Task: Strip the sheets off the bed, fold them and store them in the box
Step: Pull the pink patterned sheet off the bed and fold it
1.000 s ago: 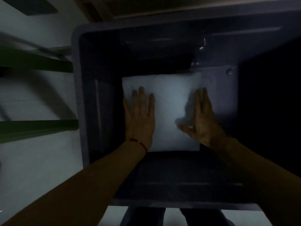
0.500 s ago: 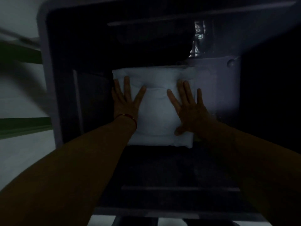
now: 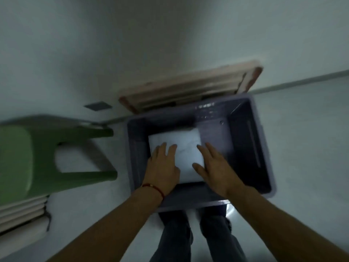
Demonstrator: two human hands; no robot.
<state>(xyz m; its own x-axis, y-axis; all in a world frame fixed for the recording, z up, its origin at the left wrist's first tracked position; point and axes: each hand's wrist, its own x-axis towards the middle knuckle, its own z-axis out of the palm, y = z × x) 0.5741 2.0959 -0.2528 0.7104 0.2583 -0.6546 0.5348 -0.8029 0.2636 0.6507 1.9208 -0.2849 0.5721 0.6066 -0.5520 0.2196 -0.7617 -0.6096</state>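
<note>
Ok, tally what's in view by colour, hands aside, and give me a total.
White: 1, the folded sheet lying in the box under the left hand and right hand.
Grey-purple: 1, the plastic box.
Green: 1, the stool.
Red: 1, the wrist thread.
Pale wood: 1, the slatted board.
Total: 5.

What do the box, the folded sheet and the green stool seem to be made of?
Box: likely moulded plastic, grey-purple, slightly glossy, with ribbed walls and highlights on the far wall.
Sheet: soft white fabric, matt, faintly creased and folded square.
Stool: probably plastic, plain green, with smooth one-piece legs; blur leaves the finish unclear.
</note>
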